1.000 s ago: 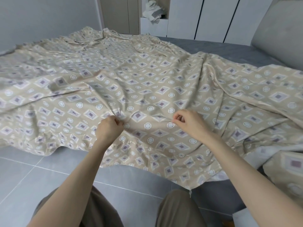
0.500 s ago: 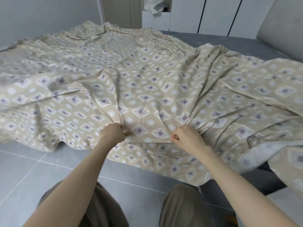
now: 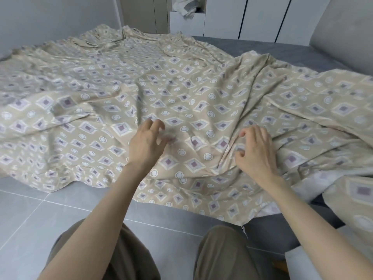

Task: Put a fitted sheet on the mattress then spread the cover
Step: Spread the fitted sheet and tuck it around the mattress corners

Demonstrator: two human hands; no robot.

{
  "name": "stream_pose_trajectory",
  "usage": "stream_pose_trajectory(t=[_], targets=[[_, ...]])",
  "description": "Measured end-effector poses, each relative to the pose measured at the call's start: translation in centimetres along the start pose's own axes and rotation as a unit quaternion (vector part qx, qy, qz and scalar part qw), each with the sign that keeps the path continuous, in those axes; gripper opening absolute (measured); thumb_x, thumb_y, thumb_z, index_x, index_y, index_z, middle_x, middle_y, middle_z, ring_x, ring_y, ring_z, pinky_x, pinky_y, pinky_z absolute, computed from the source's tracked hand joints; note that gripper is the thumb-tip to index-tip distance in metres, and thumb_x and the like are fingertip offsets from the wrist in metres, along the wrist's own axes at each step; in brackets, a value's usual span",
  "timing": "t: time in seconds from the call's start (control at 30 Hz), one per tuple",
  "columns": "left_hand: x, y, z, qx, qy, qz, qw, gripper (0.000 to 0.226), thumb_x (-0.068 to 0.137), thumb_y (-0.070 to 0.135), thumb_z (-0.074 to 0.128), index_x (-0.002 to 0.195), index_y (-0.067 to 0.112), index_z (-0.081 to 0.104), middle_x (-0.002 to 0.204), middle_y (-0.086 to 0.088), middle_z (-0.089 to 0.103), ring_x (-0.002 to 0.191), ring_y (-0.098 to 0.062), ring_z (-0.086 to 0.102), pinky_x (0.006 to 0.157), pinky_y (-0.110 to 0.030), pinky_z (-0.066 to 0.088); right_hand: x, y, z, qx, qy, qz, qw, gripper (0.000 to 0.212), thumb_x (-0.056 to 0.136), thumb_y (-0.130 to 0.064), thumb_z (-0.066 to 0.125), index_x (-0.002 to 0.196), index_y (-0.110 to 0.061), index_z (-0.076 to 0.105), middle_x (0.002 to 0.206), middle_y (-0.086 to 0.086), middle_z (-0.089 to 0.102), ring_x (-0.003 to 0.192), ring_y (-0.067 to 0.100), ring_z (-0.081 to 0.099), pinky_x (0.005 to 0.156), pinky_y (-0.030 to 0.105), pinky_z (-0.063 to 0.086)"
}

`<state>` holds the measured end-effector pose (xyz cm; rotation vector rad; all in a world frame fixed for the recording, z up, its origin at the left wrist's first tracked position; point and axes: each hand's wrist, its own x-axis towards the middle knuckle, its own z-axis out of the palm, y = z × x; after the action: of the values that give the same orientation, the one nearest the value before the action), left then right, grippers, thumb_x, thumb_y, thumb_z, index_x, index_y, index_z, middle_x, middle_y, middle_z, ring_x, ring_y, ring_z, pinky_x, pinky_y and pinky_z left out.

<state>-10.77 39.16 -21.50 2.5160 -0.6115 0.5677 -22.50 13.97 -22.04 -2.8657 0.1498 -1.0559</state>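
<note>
Left hand (image 3: 146,144) loosely curled, right hand (image 3: 255,152) likewise

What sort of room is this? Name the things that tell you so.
Most likely a bedroom: a patterned cover lies spread over a grey mattress, a padded headboard stands at the right, and white wardrobe doors line the far wall.

Cover (image 3: 181,93) on mattress (image 3: 282,51).
</note>
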Motion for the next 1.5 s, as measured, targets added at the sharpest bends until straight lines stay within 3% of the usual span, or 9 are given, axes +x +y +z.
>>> stream_pose_trajectory(t=[0.1, 0.27, 0.53, 0.77, 0.87, 1.07, 1.23, 1.4, 1.5], targets=[[0.4, -0.1, 1.3, 0.028, -0.012, 0.069, 0.997, 0.024, 0.089, 0.028, 0.064, 0.112, 0.02, 0.065, 0.107, -0.003, 0.06, 0.098, -0.029, 0.054, 0.074, -0.037, 0.044, -0.4, 2.1, 0.0, -0.02, -0.071, 0.017, 0.997, 0.029, 0.067, -0.003, 0.063, 0.094, -0.008, 0.054, 0.095, 0.006, 0.052, 0.088, 0.027, 0.052, 0.069, 0.034, 0.043], [0.8, 0.3, 2.0, -0.005, -0.019, 0.052, 0.998, 0.007, 0.089, 0.018, 0.063, 0.095, 0.015, 0.065, 0.096, -0.003, 0.061, 0.093, -0.028, 0.052, 0.068, -0.04, 0.046, -2.3, 4.1, -0.7, 0.021, 0.006, -0.052, 0.998, 0.015, 0.075, 0.003, 0.074, 0.089, -0.004, 0.074, 0.08, 0.005, 0.065, 0.075, 0.023, 0.062, 0.061, 0.029, 0.05], [1.0, 0.0, 2.1, 0.017, -0.031, 0.046, 0.998, 0.007, 0.087, 0.013, 0.064, 0.092, 0.009, 0.068, 0.093, -0.008, 0.064, 0.091, -0.034, 0.053, 0.077, -0.04, 0.038, -2.7, 3.3, -1.7, 0.012, -0.052, -0.06, 0.997, 0.02, 0.081, 0.014, 0.056, 0.093, -0.002, 0.057, 0.08, 0.011, 0.062, 0.072, 0.029, 0.059, 0.062, 0.037, 0.05], [0.7, -1.1, 1.4, 0.057, -0.057, 0.031, 0.996, 0.015, 0.09, 0.015, 0.06, 0.102, 0.011, 0.07, 0.099, -0.009, 0.066, 0.098, -0.033, 0.055, 0.077, -0.038, 0.04, -4.7, 3.0, -1.0, -0.058, -0.129, -0.051, 0.989, 0.02, 0.08, -0.02, 0.038, 0.071, -0.011, 0.054, 0.056, -0.001, 0.055, 0.046, 0.021, 0.055, 0.046, 0.022, 0.03], [0.0, -1.1, 1.3, 0.075, -0.072, 0.042, 0.994, 0.013, 0.091, 0.017, 0.061, 0.1, 0.014, 0.07, 0.097, -0.008, 0.067, 0.095, -0.033, 0.058, 0.075, -0.036, 0.04, -5.3, 2.0, -0.3, -0.088, -0.142, -0.026, 0.986, 0.009, 0.066, -0.016, 0.062, 0.065, -0.013, 0.054, 0.045, -0.001, 0.051, 0.035, 0.024, 0.051, 0.041, 0.021, 0.029], [-0.4, -1.1, 1.6, 0.112, -0.1, 0.019, 0.988, 0.012, 0.091, 0.014, 0.059, 0.097, 0.016, 0.068, 0.102, -0.005, 0.067, 0.099, -0.029, 0.058, 0.076, -0.032, 0.036, -5.5, 1.0, 0.9, -0.114, -0.258, 0.051, 0.958, 0.006, 0.086, -0.023, 0.045, 0.082, -0.019, 0.044, 0.086, 0.003, 0.064, 0.083, 0.028, 0.063, 0.062, 0.031, 0.034], [-0.7, -1.0, 2.2, 0.152, -0.163, 0.019, 0.975, 0.012, 0.093, 0.02, 0.054, 0.1, 0.025, 0.062, 0.107, 0.003, 0.064, 0.102, -0.021, 0.059, 0.075, -0.029, 0.039, -6.3, 1.1, 1.8, -0.102, -0.29, 0.082, 0.948, 0.009, 0.087, -0.025, 0.045, 0.089, -0.02, 0.052, 0.093, 0.001, 0.066, 0.089, 0.025, 0.064, 0.062, 0.03, 0.035], [-0.1, 0.0, 0.9, 0.025, -0.088, -0.017, 0.996, 0.035, 0.088, 0.055, 0.054, 0.079, 0.022, 0.062, 0.08, 0.007, 0.063, 0.079, -0.018, 0.058, 0.057, -0.027, 0.035, -6.3, 0.5, 1.3, -0.001, -0.134, 0.036, 0.99, 0.017, 0.082, -0.029, 0.046, 0.077, -0.019, 0.059, 0.073, -0.009, 0.062, 0.074, 0.014, 0.059, 0.051, 0.023, 0.04], [0.6, 0.5, 0.2, -0.039, 0.006, -0.092, 0.995, 0.034, 0.091, 0.049, 0.049, 0.082, 0.018, 0.058, 0.082, 0.002, 0.063, 0.079, -0.023, 0.058, 0.062, -0.03, 0.041, -3.1, -0.9, 0.1, 0.062, -0.017, 0.022, 0.998, 0.018, 0.087, -0.022, 0.048, 0.078, -0.015, 0.062, 0.07, -0.005, 0.062, 0.068, 0.014, 0.058, 0.052, 0.025, 0.043]])
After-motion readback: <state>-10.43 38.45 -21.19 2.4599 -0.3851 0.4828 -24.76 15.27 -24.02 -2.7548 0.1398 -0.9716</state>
